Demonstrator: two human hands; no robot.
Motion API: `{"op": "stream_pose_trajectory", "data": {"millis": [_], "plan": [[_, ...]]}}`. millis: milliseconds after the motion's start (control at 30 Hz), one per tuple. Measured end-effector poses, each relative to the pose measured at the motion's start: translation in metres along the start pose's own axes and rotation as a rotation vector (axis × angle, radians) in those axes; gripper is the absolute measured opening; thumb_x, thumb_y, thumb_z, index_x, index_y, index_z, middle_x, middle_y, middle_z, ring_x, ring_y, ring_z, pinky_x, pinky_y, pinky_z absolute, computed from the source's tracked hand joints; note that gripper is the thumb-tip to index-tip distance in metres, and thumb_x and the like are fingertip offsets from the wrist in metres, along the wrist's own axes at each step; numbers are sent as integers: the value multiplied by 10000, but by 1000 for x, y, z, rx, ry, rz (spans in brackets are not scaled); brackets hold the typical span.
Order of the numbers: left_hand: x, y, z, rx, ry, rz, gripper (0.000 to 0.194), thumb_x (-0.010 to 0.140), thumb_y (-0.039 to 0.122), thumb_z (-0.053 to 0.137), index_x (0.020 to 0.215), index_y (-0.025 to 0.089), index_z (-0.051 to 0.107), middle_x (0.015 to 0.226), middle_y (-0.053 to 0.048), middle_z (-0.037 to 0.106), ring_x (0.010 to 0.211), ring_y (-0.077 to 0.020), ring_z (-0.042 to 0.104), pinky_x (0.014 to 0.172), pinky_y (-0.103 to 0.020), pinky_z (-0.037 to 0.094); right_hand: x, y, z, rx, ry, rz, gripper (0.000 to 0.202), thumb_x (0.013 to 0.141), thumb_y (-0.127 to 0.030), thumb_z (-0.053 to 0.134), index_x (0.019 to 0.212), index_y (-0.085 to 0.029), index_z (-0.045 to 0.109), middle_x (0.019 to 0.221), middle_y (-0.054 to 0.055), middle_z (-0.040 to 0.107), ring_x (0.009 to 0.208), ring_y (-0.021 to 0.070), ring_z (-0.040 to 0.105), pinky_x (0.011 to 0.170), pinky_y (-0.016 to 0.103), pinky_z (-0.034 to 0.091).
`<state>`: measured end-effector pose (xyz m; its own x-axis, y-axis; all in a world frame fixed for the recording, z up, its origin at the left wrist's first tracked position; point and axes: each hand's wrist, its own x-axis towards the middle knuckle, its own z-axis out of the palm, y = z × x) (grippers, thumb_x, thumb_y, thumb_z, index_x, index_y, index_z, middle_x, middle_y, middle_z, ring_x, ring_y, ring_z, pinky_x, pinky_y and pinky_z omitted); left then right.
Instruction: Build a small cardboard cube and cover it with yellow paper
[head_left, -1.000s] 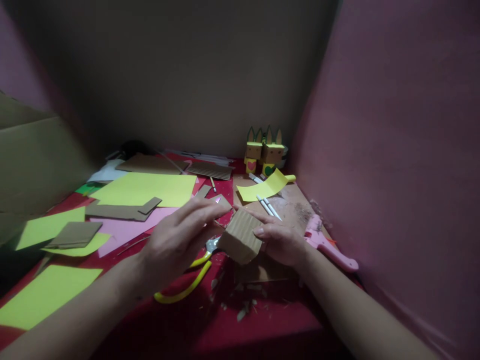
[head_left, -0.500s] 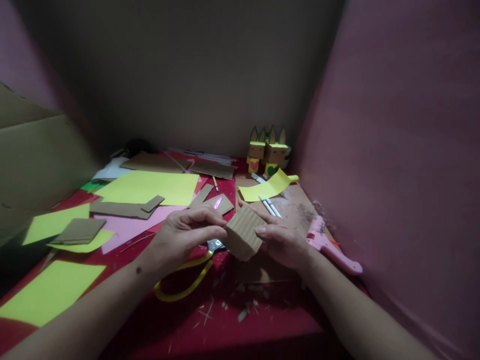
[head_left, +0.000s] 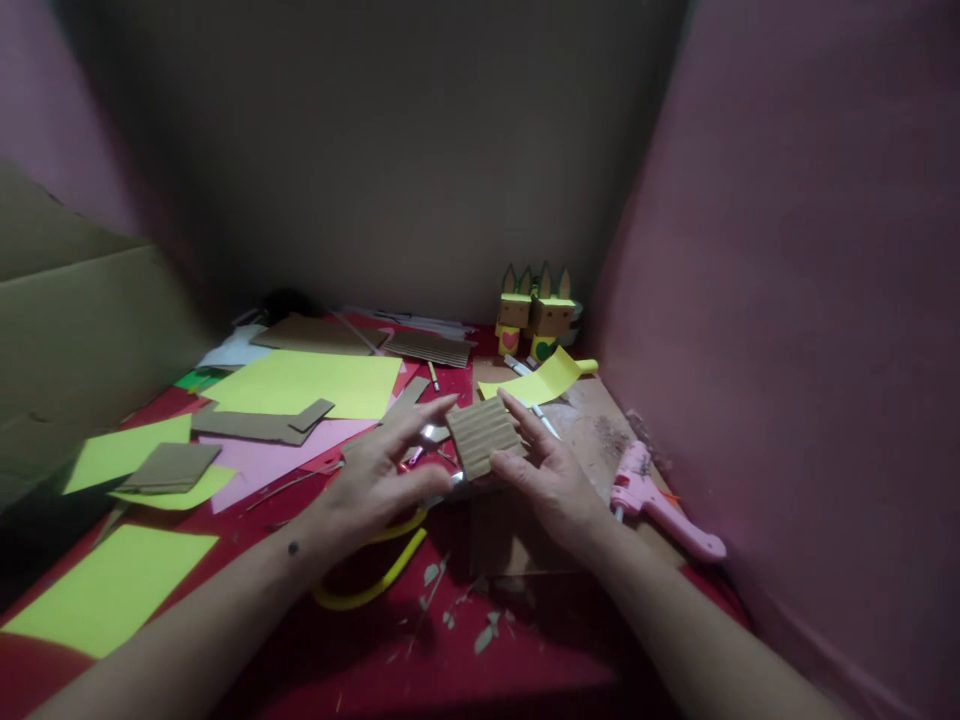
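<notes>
My right hand (head_left: 555,475) pinches a small piece of corrugated cardboard (head_left: 480,435), thumb on its near side and forefinger on its far edge. Its ridged, squarish face is turned up towards me; whether it is a flat piece or a small box I cannot tell. At the piece's left side my left hand (head_left: 379,480) is open, thumb and forefinger spread apart, the forefinger tip close to the corner. Under my left hand lie yellow-handled scissors (head_left: 371,592), partly hidden.
Yellow paper sheets (head_left: 315,383) and cardboard scraps (head_left: 171,467) cover the table's left. A pink glue gun (head_left: 660,500) lies on a cardboard sheet (head_left: 592,425) at right. Two small cardboard figures (head_left: 553,318) stand behind a curled yellow strip (head_left: 536,385). Pink walls rise both sides.
My left thumb and fingers have come off the cardboard and spread apart. The piece has turned and tilted in my right hand, rising slightly.
</notes>
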<state>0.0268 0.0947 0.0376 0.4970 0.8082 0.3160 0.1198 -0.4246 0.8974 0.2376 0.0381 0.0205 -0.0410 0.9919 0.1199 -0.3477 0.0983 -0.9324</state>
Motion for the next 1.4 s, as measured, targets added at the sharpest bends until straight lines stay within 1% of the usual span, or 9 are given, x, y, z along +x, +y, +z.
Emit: {"op": "stream_pose_trajectory", "data": {"millis": [100, 200, 267, 433, 567, 767, 1167, 1267, 1400], "plan": [[0, -5, 13, 63, -42, 26, 1045, 664, 365, 938, 1563, 239, 419, 1603, -194, 446, 1349, -381, 557, 1114, -541, 495, 0, 2, 3, -55, 35, -45, 811, 754, -356, 905, 1484, -340, 551, 1333, 53, 669, 1143, 224, 663, 1003, 376, 541], [5, -5, 19, 18, -7, 27, 879, 753, 345, 864, 1496, 202, 416, 1520, -209, 512, 1303, -349, 602, 1113, -534, 492, -2, 0, 1, -27, -55, -56, 804, 745, -287, 914, 1465, -351, 560, 1318, 41, 689, 1196, 217, 654, 1032, 358, 522], [11, 0, 13, -85, -49, 4, 752, 777, 312, 839, 1423, 209, 469, 1401, -172, 618, 1232, -314, 656, 1064, -477, 535, -1, -3, -2, 44, -70, -47, 703, 766, -297, 892, 1408, -359, 613, 1303, 38, 691, 1131, 211, 681, 935, 343, 572], [27, 16, -9, -273, -214, -83, 721, 685, 142, 872, 1331, 265, 578, 1294, -91, 725, 1187, -268, 700, 990, -364, 576, 8, -12, -12, 110, 166, -111, 353, 763, -483, 856, 970, -205, 786, 961, 61, 754, 739, 165, 694, 665, 308, 598], [35, 10, -17, -356, -289, -126, 771, 633, 48, 850, 1344, 266, 649, 1286, -105, 746, 1201, -298, 697, 926, -324, 592, 16, -12, -16, 69, 287, -94, 444, 667, -573, 886, 673, -177, 686, 577, 12, 664, 498, 136, 614, 464, 249, 498], [30, -12, -18, -648, -338, -230, 833, 590, -13, 781, 1360, 284, 671, 1251, -101, 763, 1103, -284, 742, 924, -360, 605, 17, -9, -14, 78, 308, -32, 472, 592, -568, 914, 649, -170, 667, 521, -16, 621, 441, 113, 578, 388, 209, 429], [29, -28, -35, -782, -323, -207, 704, 532, 101, 803, 1232, 173, 773, 1216, -155, 792, 1078, -347, 761, 901, -386, 619, 13, -11, -11, -8, 280, -67, 358, 591, -388, 925, 573, -181, 633, 475, -11, 624, 430, 99, 535, 420, 209, 406], [29, -27, -37, -796, -303, -233, 741, 490, 75, 781, 1227, 157, 783, 1170, -160, 807, 1023, -368, 772, 874, -395, 624, 15, -12, -11, -19, 277, -70, 419, 580, -441, 940, 564, -186, 607, 472, -27, 600, 423, 94, 523, 406, 203, 396], [31, -28, -38, -778, -269, -240, 778, 491, 2, 780, 1247, 185, 780, 1190, -129, 804, 1071, -304, 753, 883, -297, 604, 22, -19, -6, -6, 222, -57, 547, 624, -573, 907, 523, -202, 519, 443, -66, 486, 372, 92, 502, 344, 196, 335]]}}
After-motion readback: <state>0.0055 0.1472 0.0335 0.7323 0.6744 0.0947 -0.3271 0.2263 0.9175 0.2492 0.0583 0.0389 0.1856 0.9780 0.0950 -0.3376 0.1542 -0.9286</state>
